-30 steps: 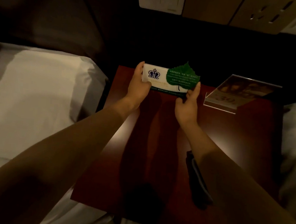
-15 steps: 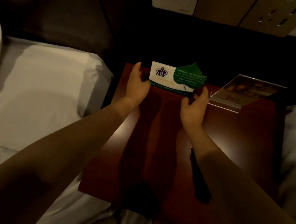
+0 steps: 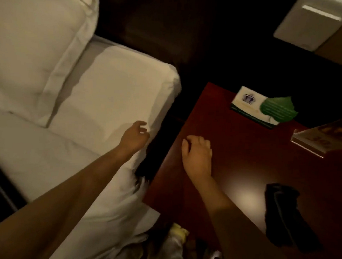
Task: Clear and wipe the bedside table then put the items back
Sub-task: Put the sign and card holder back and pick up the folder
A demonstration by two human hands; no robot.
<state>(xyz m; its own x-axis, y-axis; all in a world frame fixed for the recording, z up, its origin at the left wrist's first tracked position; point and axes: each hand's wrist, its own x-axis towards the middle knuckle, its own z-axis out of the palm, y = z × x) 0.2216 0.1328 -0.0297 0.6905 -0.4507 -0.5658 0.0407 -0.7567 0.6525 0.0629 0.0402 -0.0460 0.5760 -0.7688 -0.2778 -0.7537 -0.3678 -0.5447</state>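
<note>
At the far edge of the red-brown bedside table (image 3: 245, 154) stands the leaf-shaped card holder (image 3: 262, 108). Both hands are empty, fingers loosely curled: left hand (image 3: 134, 137) over the bed (image 3: 107, 96), right hand (image 3: 197, 153) over the table's left side.

Glossy wooden bedside table (image 3: 235, 154), paper card (image 3: 254, 107), soft matt white cloth bedding (image 3: 108, 88).

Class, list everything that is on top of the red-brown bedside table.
On the table: a white card with a green leaf, an acrylic sign holder, a dark cloth. The right forearm covers part of the near edge.
</note>
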